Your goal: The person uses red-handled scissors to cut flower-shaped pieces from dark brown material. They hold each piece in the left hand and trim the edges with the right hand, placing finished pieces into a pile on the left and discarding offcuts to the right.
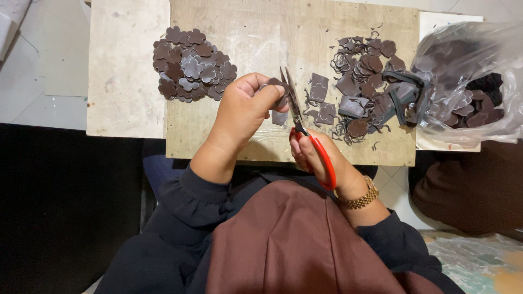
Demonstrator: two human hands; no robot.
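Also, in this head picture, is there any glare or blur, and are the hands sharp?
Head view: even, soft light with faint shadows; white glare on the clear plastic bag hides part of its contents. Left hand, right hand and the red-handled scissors look sharp; the left edge is dark.

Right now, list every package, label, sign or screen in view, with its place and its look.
Clear crinkled plastic bag: far right end of the wooden board, lying open on its side, see-through with white glare, dark brown flower-shaped pieces inside.
No labels, signs or screens in view.
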